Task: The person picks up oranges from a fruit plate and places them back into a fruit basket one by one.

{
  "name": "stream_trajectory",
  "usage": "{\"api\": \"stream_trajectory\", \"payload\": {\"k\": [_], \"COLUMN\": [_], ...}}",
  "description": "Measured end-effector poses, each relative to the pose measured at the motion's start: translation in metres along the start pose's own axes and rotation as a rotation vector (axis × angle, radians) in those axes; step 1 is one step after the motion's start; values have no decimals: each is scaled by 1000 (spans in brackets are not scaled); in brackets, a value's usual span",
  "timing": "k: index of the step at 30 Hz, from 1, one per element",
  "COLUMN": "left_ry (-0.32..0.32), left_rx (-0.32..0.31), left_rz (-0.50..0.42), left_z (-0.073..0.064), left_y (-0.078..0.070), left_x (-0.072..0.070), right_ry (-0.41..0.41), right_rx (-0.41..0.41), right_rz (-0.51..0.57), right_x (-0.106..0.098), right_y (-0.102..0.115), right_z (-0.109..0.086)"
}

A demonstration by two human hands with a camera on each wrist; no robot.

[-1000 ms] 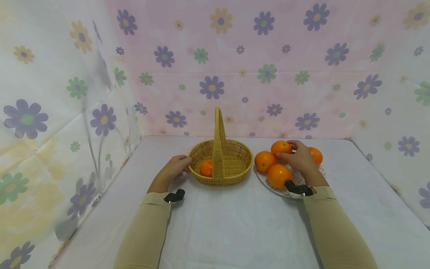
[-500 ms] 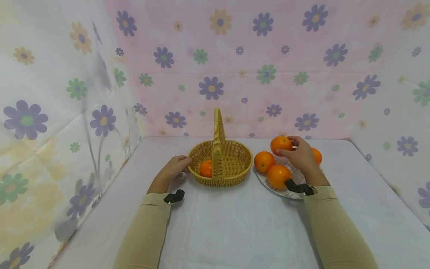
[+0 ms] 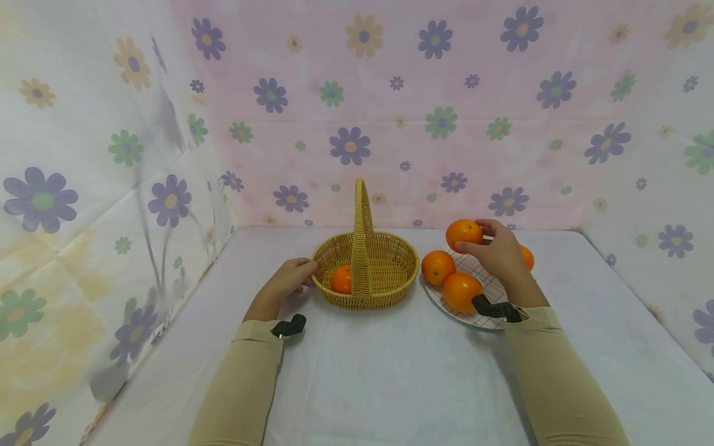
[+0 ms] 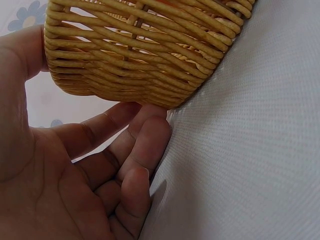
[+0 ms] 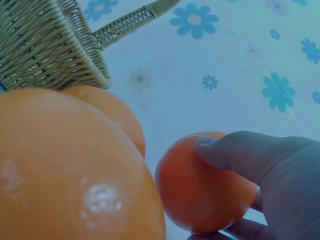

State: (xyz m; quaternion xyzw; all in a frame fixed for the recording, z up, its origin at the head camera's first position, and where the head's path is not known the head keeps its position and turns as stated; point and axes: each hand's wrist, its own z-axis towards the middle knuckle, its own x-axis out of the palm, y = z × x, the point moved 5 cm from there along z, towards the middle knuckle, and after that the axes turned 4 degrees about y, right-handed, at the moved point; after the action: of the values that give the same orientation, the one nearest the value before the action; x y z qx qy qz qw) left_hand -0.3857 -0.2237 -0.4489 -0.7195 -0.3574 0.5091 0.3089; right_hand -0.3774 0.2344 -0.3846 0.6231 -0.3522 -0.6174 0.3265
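In the head view my right hand (image 3: 499, 249) holds an orange (image 3: 464, 236) above the back of a round plate (image 3: 474, 319). The right wrist view shows the thumb on that orange's upper side and fingers curling beneath it. At the left end of a yellow wicker basket (image 3: 390, 300) is my left hand (image 3: 291, 276). Its thumb lies at the rim and its fingertips (image 4: 152, 135) touch the lower wall in the left wrist view. One orange (image 3: 341, 280) sits inside the basket, partly behind the handle (image 3: 361, 248).
Two oranges lie at the plate's left, a rear one (image 3: 438, 267) and a front one (image 3: 462, 292). Another orange (image 3: 526, 257) shows at its right, partly hidden by my right hand. A white cloth (image 3: 390, 371) covers the table, and flowered fabric walls (image 3: 312, 167) stand behind and at both sides.
The right hand has lifted the orange up off the plate and moved it slightly left. My left hand stays at the basket, which keeps its place.
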Motion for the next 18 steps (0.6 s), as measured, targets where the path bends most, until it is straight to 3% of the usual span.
{"api": "stream_trajectory", "payload": {"k": [18], "left_ry": [-2], "left_rx": [-4], "left_rz": [10], "left_z": [1], "left_y": [0], "left_x": [-1], "right_ry": [-5], "right_rx": [-51], "right_rz": [25], "right_x": [-1], "right_y": [19], "right_z": [-6]}}
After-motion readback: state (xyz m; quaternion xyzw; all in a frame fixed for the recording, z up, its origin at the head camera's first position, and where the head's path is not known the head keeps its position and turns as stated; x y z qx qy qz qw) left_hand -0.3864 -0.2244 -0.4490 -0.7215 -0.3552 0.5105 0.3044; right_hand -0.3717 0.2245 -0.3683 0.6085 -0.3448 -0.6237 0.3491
